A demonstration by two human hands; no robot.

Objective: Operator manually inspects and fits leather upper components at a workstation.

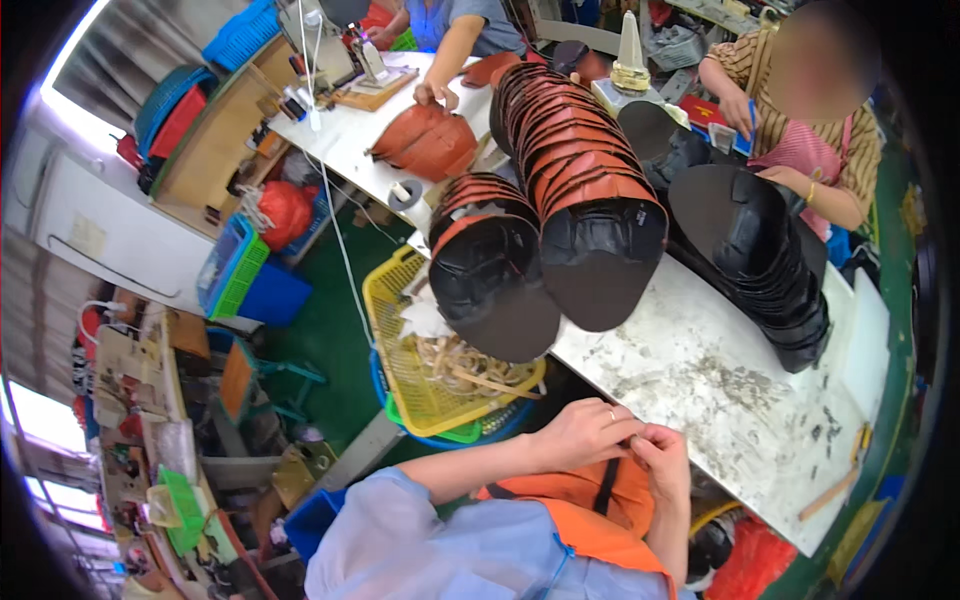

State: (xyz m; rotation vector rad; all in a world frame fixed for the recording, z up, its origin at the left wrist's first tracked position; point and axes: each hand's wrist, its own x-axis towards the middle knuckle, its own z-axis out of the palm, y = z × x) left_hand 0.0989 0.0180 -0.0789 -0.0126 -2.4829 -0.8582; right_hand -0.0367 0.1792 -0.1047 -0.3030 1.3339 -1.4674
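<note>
1. The desk (pixel 700 380) carries leaning rows of black-and-orange shoe pieces (pixel 590 200); the front piece overhangs the edge and could slide off if knocked.
2. The yellow basket (pixel 420 390) of trimmings sits below that edge.
3. The left hand (pixel 580 432) and right hand (pixel 662 455) meet, fingertips pinched on something too small to identify, just above the orange apron (pixel 590 520); a loose pinch could drop it.
</note>
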